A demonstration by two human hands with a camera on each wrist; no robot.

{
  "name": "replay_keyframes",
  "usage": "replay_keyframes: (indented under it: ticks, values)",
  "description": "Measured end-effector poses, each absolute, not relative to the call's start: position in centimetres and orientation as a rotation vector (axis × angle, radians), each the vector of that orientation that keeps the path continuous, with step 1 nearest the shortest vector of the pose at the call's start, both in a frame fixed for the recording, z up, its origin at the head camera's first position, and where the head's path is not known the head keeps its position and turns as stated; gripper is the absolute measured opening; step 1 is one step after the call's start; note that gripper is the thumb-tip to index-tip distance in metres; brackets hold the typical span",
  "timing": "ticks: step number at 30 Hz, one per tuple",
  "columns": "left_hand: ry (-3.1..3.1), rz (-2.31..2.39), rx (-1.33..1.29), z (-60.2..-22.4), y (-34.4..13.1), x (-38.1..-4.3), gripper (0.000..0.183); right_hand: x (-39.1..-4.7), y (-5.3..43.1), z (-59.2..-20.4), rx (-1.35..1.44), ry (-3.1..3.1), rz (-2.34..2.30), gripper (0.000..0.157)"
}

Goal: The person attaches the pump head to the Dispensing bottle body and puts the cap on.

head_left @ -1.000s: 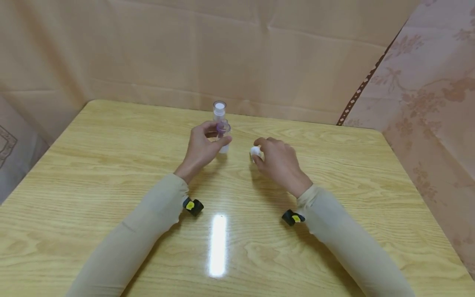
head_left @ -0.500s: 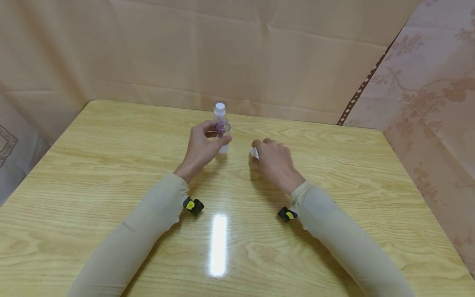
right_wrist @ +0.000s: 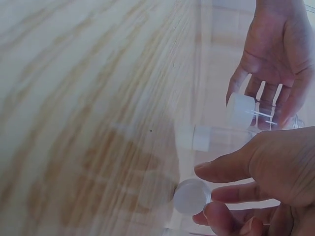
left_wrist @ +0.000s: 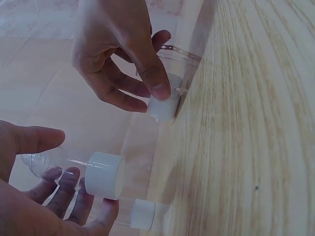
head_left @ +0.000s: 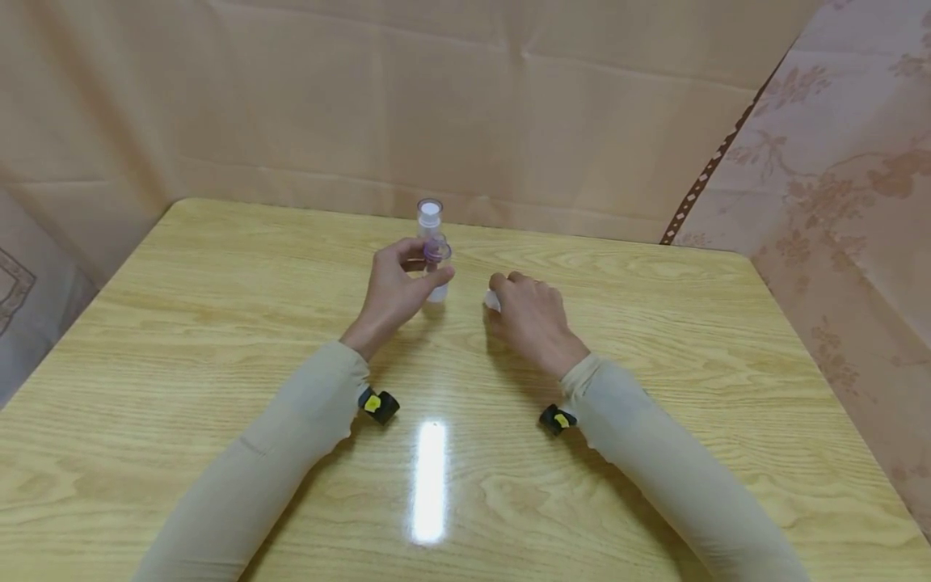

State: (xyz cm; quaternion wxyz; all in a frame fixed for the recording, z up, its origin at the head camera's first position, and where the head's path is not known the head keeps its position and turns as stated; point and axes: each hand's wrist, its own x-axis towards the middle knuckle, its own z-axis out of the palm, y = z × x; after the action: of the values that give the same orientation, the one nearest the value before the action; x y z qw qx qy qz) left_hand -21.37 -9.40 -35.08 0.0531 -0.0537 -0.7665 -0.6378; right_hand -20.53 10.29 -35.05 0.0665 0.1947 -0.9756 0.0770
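Note:
My left hand [head_left: 398, 284] grips a clear bottle [head_left: 437, 273] between thumb and fingers. The bottle has a white base [left_wrist: 105, 175] and a see-through, purplish neck pointing up in the head view. To its right, my right hand [head_left: 532, 319] pinches a small white round cap-like piece [right_wrist: 192, 196] low at the tabletop. In the left wrist view, the right thumb lies on the white piece's side; the head view leaves only a sliver of it uncovered. Just behind the left hand stands a second clear bottle [head_left: 430, 214], upright, with a white top inside a clear cover.
The wood-grain table [head_left: 218, 267] has a rounded far corner and ends close to a beige curtain [head_left: 451, 105]. A floral cloth [head_left: 858, 202] hangs along the right side. A bright light reflection lies on the front of the table.
My right hand has shifted slightly left, and its fingers have closed further over the white piece, so less of it shows. The left hand and its bottle stay in place.

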Motion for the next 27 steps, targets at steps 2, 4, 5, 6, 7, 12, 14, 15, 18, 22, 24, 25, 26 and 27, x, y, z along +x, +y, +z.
replay_keyframes:
  ticks: [2, 4, 5, 6, 7, 12, 14, 15, 18, 22, 24, 25, 26, 27]
  values:
    - [-2.332, -1.939, -0.16, -35.1, -9.4, -21.4, 0.038, -20.6, 10.3, -35.1, 0.592, -2.939, 0.25, 0.016]
    - [-2.332, -1.943, -0.159, -35.2, -9.4, -21.4, 0.038, -20.6, 10.3, -35.2, 0.595, -2.937, 0.264, 0.017]
    - [-2.332, -1.945, -0.159, -35.2, -9.4, -21.4, 0.038, -20.6, 10.4, -35.2, 0.598, -2.938, 0.274, 0.018]
    - [-2.332, -1.948, -0.159, -35.2, -9.4, -21.4, 0.038, -20.6, 10.4, -35.2, 0.598, -2.94, 0.28, 0.018]
    - [-2.331, -1.951, -0.159, -35.2, -9.4, -21.4, 0.038, -20.6, 10.4, -35.3, 0.6, -2.942, 0.286, 0.019]
    - [-2.35, -1.946, -0.159, -35.2, -9.3, -21.5, 0.04, -20.6, 10.5, -35.5, 0.619, -2.942, 0.323, 0.025]
    - [-2.363, -1.94, -0.166, -35.3, -9.3, -21.5, 0.04, -20.6, 10.5, -35.5, 0.631, -2.939, 0.333, 0.027]
    - [-2.366, -1.941, -0.173, -35.3, -9.3, -21.5, 0.04, -20.5, 10.5, -35.5, 0.636, -2.94, 0.34, 0.027]
    - [-2.377, -1.936, -0.193, -35.3, -9.3, -21.4, 0.04, -20.5, 10.6, -35.4, 0.633, -2.953, 0.364, 0.029]
    - [-2.387, -1.936, -0.205, -35.2, -9.3, -21.3, 0.039, -20.3, 11.0, -35.0, 0.578, -2.992, 0.445, 0.032]
    - [-2.396, -1.944, -0.208, -35.3, -9.3, -21.3, 0.039, -20.3, 11.4, -34.8, 0.551, -3.001, 0.498, 0.032]
    - [-2.402, -1.944, -0.211, -35.3, -9.3, -21.3, 0.04, -20.2, 11.6, -34.7, 0.538, -3.001, 0.522, 0.031]
    - [-2.41, -1.943, -0.215, -35.3, -9.3, -21.3, 0.041, -20.2, 11.8, -34.6, 0.528, -2.999, 0.546, 0.03]
    - [-2.415, -1.943, -0.218, -35.4, -9.2, -21.4, 0.042, -20.1, 12.1, -34.5, 0.523, -2.989, 0.567, 0.029]
